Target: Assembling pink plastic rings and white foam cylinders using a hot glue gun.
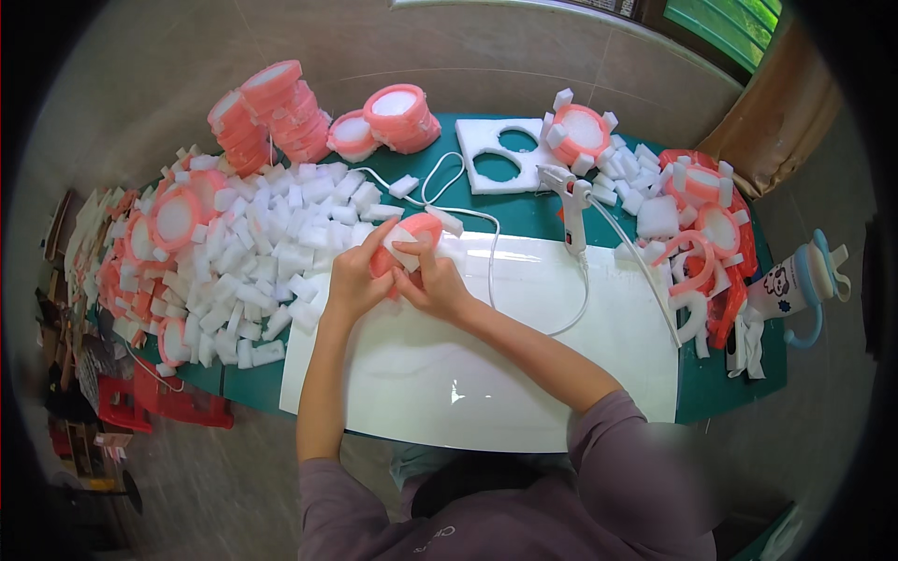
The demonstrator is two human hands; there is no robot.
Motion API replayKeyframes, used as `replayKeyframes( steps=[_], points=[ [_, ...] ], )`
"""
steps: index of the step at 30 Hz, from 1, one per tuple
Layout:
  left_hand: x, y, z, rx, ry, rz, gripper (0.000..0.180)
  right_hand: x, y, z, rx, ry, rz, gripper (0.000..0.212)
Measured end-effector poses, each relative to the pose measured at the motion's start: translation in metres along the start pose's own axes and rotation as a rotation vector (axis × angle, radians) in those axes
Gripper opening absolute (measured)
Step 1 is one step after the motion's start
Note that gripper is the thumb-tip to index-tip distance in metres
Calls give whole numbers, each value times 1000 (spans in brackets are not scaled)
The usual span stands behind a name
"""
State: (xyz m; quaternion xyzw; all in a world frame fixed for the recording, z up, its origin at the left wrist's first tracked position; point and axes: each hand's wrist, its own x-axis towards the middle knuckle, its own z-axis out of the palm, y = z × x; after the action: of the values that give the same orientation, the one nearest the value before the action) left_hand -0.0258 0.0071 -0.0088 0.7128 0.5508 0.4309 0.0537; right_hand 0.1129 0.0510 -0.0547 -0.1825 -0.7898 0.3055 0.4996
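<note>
Over the white board [421, 383] I hold a pink foam ring [426, 227] with a white middle, tilted between my hands. My left hand [357, 280] is closed round its left edge. My right hand [437, 283] has its fingers bent and pressed together at the near side, pinching a small white foam block [409, 260] against the ring. Another white foam block [445, 222] sticks out at the ring's far right edge. My fingers hide part of the ring. A white hot glue gun [571, 208] stands to the right, its cord running over the board.
Loose white foam blocks [253, 252] are heaped at the left, with pink rings [178, 215] among them. Stacked pink foam discs [281, 107] stand behind. A white foam sheet [482, 140] with round holes lies at the back. At the right are a red bag [734, 299] and a bottle [790, 280].
</note>
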Motion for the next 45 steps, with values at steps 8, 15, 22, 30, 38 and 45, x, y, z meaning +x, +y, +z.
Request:
replayKeyframes(
  steps=[8, 15, 22, 30, 38, 45],
  points=[
    [-1, -2, 1, -12, 19, 17, 65, 0, 0, 0, 28, -14, 21, 39],
    [-1, -2, -1, 6, -8, -6, 64, -1, -1, 0, 29, -31, 54, 38],
    [-1, 0, -1, 27, -16, -9, 64, -1, -1, 0, 31, -8, 29, 37],
    [-1, 0, -1, 19, -11, 1, 63, -1, -1, 0, 22, -15, 31, 37],
    [-1, -1, -1, 6, -14, 2, 63, -1, -1, 0, 24, -3, 16, 38],
    [-1, 0, -1, 20, -6, 13, 64, -1, 0, 1, 27, -18, 32, 38]
  ],
)
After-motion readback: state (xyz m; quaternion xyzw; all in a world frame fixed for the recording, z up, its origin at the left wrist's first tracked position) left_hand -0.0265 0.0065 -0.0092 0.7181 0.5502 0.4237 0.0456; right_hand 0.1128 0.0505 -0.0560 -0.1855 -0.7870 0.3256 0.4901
